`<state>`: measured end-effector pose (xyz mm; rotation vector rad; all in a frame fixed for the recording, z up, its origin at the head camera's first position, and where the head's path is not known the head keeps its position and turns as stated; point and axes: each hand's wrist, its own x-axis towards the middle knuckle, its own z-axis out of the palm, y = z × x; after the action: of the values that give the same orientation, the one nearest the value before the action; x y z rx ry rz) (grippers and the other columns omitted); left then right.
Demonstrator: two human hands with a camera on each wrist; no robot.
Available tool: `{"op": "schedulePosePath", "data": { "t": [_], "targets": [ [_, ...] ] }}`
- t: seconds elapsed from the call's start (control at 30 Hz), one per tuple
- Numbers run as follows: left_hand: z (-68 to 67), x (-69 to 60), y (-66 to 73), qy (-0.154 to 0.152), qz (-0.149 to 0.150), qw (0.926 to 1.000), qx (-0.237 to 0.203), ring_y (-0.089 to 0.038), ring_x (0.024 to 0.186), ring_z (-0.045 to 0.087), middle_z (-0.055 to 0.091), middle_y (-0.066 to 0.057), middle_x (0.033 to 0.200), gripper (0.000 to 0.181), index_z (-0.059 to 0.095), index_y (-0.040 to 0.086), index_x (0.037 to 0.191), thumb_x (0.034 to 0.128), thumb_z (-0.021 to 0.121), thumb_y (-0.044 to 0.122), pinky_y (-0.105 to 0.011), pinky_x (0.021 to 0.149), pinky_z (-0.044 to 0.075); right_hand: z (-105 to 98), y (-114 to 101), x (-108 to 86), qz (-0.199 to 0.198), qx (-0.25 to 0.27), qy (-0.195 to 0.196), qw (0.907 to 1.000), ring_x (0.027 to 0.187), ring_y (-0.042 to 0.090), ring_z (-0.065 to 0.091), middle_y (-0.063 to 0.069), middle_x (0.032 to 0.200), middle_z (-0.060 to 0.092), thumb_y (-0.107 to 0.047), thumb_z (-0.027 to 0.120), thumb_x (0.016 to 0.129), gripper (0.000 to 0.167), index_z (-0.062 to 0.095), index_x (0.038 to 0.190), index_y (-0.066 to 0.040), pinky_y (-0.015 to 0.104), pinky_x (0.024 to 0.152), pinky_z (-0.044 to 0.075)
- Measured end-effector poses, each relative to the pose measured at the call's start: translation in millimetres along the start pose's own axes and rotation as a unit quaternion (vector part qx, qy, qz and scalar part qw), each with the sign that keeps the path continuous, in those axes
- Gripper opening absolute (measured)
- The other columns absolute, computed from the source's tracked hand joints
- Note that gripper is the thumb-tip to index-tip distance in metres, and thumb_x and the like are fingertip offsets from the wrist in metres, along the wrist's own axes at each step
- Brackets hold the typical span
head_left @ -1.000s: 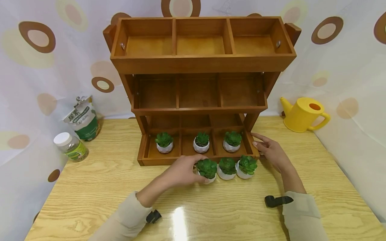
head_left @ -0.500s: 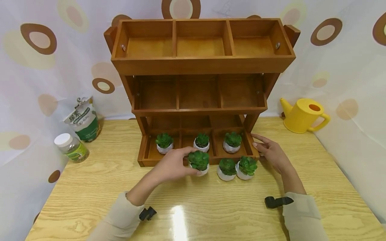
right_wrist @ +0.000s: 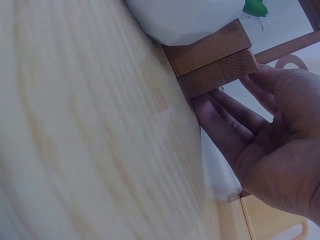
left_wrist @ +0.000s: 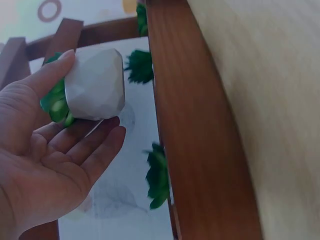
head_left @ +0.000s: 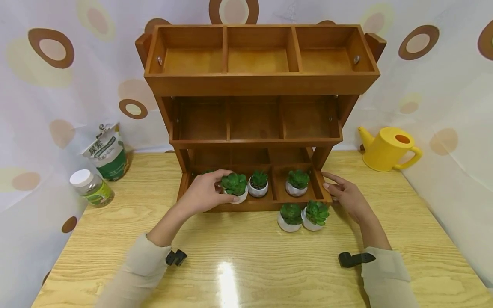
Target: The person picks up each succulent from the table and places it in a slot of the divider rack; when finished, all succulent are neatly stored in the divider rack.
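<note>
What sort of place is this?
Probably an indoor spot for arranging plants. A three-tier wooden rack stands on a wood-grain table, small potted succulents sit in it and in front, and a yellow watering can stands to the right.

Bright, even light lies over the table (head_left: 269, 265), with 1 white streak of glare low in the head view. The shelf (head_left: 262, 84) darkens in its lower 2 tiers. It's dimmer at the wrists: the left hand (left_wrist: 62, 155) is shaded against a pale background, the right hand (right_wrist: 275, 145) shadowed, the nearby wood grain soft and hazy.
</note>
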<state>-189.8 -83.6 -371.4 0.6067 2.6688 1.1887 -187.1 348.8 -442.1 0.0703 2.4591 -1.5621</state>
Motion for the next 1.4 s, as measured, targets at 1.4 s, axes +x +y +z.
{"op": "schedulePosePath", "data": {
  "t": [1.4],
  "targets": [
    [-134.0, -11.3, 51.3, 0.096, 0.015, 0.9917, 0.085, -0.024, 0.108, 0.069, 0.073, -0.011, 0.119, 0.072, 0.059, 0.011, 0.141, 0.0824, 0.083, 0.046, -0.035, 0.082, 0.052, 1, 1, 0.1, -0.003, -0.004, 0.002, 1.0000, 0.112, 0.012, 0.070, 0.025, 0.144, 0.056, -0.042, 0.049, 0.107, 0.060, 0.031, 0.161, -0.024, 0.028, 0.089, 0.059]
  ]
}}
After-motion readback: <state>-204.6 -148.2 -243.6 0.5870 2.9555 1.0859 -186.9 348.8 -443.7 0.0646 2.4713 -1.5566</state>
